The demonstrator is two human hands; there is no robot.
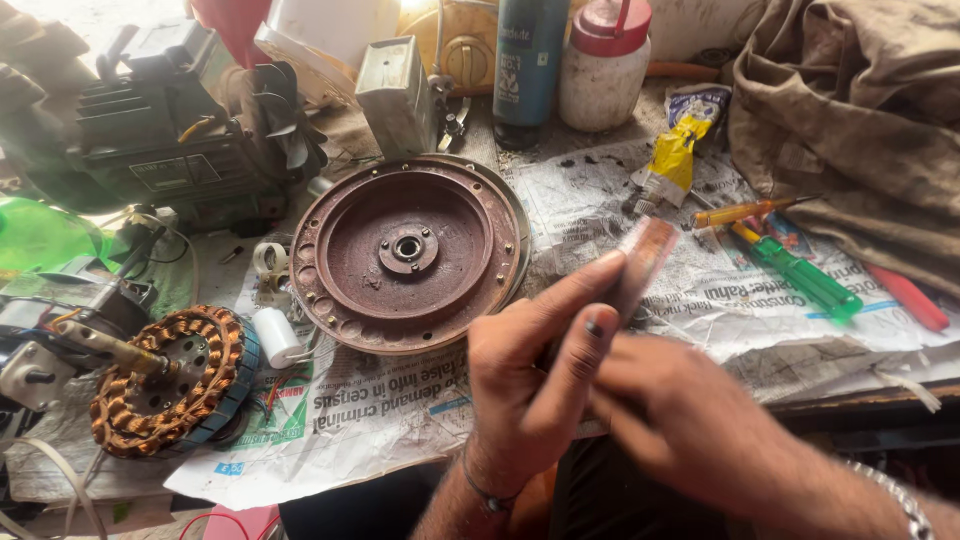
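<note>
The left hand (535,375) is closed around a small flat reddish-brown piece (645,262), thumb and forefinger stretched up along its near face; the piece is motion-blurred, so it may be a strip of abrasive paper or a thin block, and I cannot tell which. The right hand (680,420) sits just beside and below, fingers curled toward the lower end of the same piece; blur hides whether they actually pinch it. Both hands hover above the newspaper (690,300) spread over the workbench, in front of the person; the piece is held in the air over the paper's middle, tilted up and to the right.

Just left of the hands lies a rusty round motor cover (408,252), open face up, with a small hub at its centre; further left rests a stator with copper windings (165,380), and a white capacitor (275,337) lies between the two. Behind, at the left, stands a dark electric motor (170,125). To the right on the paper lie a green-handled screwdriver (800,275), a yellow-handled screwdriver (745,211) and a yellow squeezed tube (675,155); a dirty brown cloth (850,110) is heaped at the far right; a white jar with a red lid (605,65) stands at the back.
</note>
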